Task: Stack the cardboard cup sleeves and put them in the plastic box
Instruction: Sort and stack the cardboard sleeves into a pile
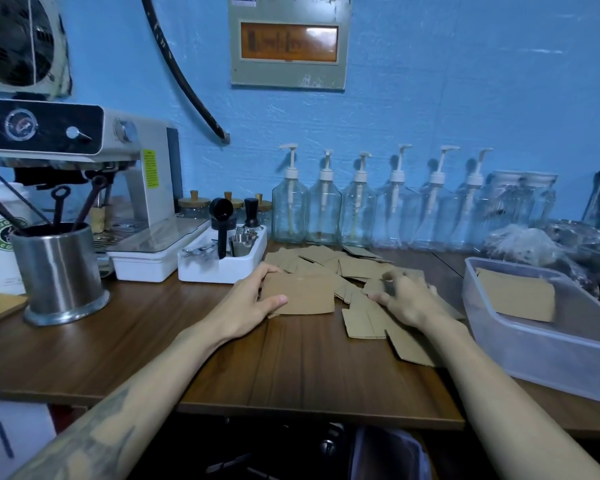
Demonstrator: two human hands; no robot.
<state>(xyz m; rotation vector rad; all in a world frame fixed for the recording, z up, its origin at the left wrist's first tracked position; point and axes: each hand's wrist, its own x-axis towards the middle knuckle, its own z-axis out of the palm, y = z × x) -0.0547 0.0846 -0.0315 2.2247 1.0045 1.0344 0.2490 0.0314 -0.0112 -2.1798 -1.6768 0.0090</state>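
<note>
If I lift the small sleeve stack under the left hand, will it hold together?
The sleeve stack looks thin and light, probably stiff enough to lift flat. Its smooth loose layers may slide apart unless the left hand pinches both edges.

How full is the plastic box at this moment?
Nearly empty. The lidless plastic box holds one small pile of cardboard sleeves at its far end; the remaining floor is bare.

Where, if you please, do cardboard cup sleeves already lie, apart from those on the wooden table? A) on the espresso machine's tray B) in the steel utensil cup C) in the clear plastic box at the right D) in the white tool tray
C: a small stack of cardboard sleeves lies inside the plastic box at the right of the table, while the other containers hold only tools.
</note>
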